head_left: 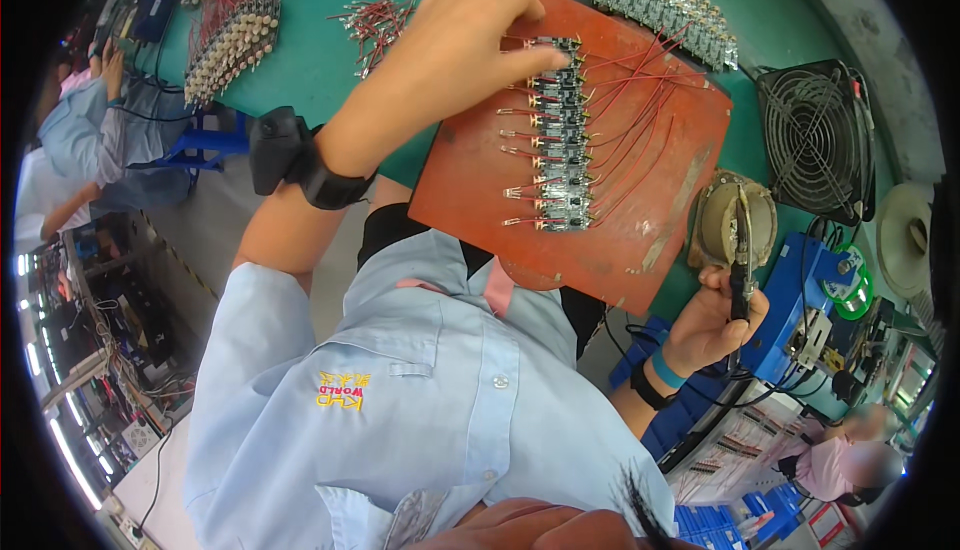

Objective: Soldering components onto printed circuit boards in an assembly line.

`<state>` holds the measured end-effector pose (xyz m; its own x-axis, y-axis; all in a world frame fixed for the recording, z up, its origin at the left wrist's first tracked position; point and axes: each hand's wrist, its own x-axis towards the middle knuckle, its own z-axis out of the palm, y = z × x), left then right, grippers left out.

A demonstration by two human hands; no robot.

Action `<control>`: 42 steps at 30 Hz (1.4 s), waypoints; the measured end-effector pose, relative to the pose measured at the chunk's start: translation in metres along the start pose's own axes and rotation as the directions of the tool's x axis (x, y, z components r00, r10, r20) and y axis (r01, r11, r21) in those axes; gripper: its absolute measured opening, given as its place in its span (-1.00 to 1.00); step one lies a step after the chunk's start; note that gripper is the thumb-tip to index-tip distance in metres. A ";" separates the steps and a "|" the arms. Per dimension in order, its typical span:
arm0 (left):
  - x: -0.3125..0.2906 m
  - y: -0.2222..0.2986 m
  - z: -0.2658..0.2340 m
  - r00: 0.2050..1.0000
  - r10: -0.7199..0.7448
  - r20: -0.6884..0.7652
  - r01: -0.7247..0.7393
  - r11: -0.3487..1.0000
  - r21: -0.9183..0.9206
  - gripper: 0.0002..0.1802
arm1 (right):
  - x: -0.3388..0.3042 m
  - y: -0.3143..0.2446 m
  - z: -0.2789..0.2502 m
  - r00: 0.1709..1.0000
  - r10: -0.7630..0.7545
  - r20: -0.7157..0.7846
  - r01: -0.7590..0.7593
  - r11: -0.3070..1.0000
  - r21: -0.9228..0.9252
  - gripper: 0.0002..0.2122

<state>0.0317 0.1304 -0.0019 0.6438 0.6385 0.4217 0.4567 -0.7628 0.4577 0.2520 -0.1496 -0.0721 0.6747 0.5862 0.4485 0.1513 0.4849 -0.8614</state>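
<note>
A column of small circuit boards (562,150) lies on an orange-red board (460,180). Thin red wires (640,140) run from their right side, and short red leads stick out on the left. My left hand (475,40) reaches over the far left corner, its thumb on the farthest circuit boards. Its fingers are apart from the thumb; their tips are partly hidden. On the right, my right hand (712,322) is closed around a soldering iron (741,295). The iron points away from me, its front end over a round, stained pot (765,218).
Clusters of finished-looking boards (660,8) stand at the far edge, and more (235,50) sit at far left beside a pile of red wires (372,30). A black fan (815,140) and blue soldering station (770,315) are on the right. Other people (85,140) sit at left.
</note>
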 end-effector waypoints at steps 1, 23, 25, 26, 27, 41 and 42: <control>0.000 0.000 0.003 0.999 0.003 0.035 -0.004 1.000 0.014 -0.70 | 0.000 0.000 0.000 1.000 -0.007 0.001 0.007 1.000 -0.001 -0.50; 0.184 -0.078 -0.005 0.808 -0.590 -0.008 0.224 0.319 -0.921 -0.11 | -0.003 -0.010 0.008 0.991 0.061 -0.120 -0.048 0.993 0.105 -0.53; 0.172 -0.069 0.001 0.829 -0.558 0.037 0.370 0.496 -0.786 0.05 | -0.007 -0.010 0.005 0.990 0.031 -0.137 -0.025 0.998 0.050 -0.54; 0.163 -0.079 0.004 0.863 -0.498 -0.080 0.285 0.613 -0.737 0.03 | -0.007 -0.007 0.003 0.993 0.041 -0.114 -0.035 0.998 0.054 -0.57; 0.150 -0.072 -0.001 0.857 -0.503 -0.113 0.294 0.657 -0.694 -0.15 | -0.005 -0.005 0.001 0.994 0.051 -0.096 -0.046 0.998 0.053 -0.57; -0.154 -0.218 -0.174 0.447 -0.489 -0.749 0.844 0.509 0.171 -0.50 | 0.002 0.014 -0.022 0.997 0.072 0.025 -0.072 0.997 0.007 -0.65; -0.159 -0.220 -0.174 0.439 -0.593 -0.675 0.862 0.489 0.131 -0.45 | 0.000 0.012 -0.022 0.998 0.070 0.012 -0.069 0.997 -0.017 -0.65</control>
<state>-0.2776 0.2148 -0.0337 -0.4029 0.8017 0.4415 0.8588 0.1644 0.4852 0.2704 -0.1578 -0.0880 0.6747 0.6264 0.3903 0.1162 0.4322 -0.8943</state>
